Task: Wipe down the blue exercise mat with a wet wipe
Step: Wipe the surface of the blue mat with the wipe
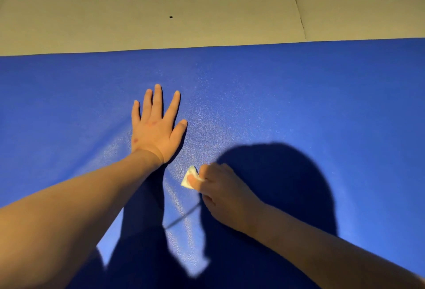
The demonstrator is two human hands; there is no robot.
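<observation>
The blue textured exercise mat (299, 95) lies flat on a beige floor (207, 8), filling the lower part of the view. The left hand (156, 128) rests palm-down on the mat, fingers spread, gripping nothing. The right hand (224, 193) is nearer the camera and just to the right, its fingers clamped on a small folded white wet wipe (190, 178), which is pressed against the mat. Dark shadows (282, 180) cover the mat around both forearms.
</observation>
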